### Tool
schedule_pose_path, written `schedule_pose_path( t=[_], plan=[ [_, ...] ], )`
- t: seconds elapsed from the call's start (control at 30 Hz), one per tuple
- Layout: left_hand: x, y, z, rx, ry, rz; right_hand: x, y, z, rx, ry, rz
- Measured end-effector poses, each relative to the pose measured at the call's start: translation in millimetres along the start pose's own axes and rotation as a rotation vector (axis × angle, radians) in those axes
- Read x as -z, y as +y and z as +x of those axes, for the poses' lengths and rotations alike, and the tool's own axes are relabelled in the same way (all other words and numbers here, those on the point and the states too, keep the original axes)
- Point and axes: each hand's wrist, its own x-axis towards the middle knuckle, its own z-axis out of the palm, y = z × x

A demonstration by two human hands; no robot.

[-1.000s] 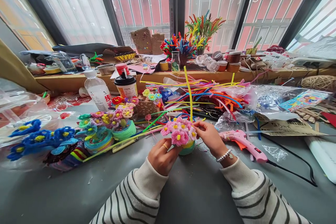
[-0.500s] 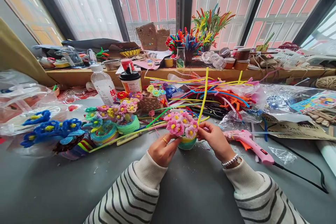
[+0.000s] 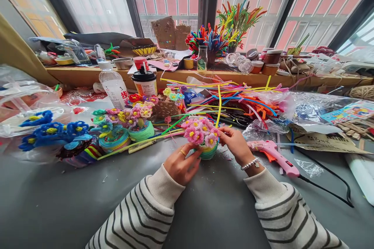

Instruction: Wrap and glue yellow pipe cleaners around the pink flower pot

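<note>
A small pot (image 3: 208,152) wound in green and yellow bands stands on the table in front of me, filled with pink pipe-cleaner flowers (image 3: 201,130) with yellow centres. My left hand (image 3: 181,163) has its thumb and fingers closed at the pot's left side, just under the blossoms; the fingertips are partly hidden. On the right side, my right hand (image 3: 235,144) pinches the lower part of a yellow pipe cleaner (image 3: 219,103) beside the flowers. That stem stands upright, its bottom end hidden behind fingers and petals.
A pink glue gun (image 3: 280,157) lies to the right, its black cord trailing. Blue flowers (image 3: 54,132) and other flower pots (image 3: 142,131) stand left. Behind are a pile of loose pipe cleaners (image 3: 245,99), a water bottle (image 3: 113,85) and a lidded cup (image 3: 144,84).
The yellow pipe cleaner has shifted left and lower and now leans less. My right hand has moved slightly left with it. The whole view has also shifted a little.
</note>
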Motion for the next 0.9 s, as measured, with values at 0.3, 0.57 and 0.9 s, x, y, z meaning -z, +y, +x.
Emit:
schedule_pose_path(
  t=[0.3, 0.57, 0.9],
  plan=[
    [-1.2, -1.3, -2.0, 0.004, -0.024, 0.042, -3.1, 3.0, 6.8, 0.051, 0.051, -0.068],
    [-0.5, 2.5, -4.2, -0.004, -0.018, 0.1, -3.9, 4.0, 6.6, 0.095, 0.057, -0.101],
    [2.5, 6.5, -1.9, -0.026, -0.031, 0.226, -5.1, 5.1, 7.1, 0.101, 0.061, -0.086]
  ],
)
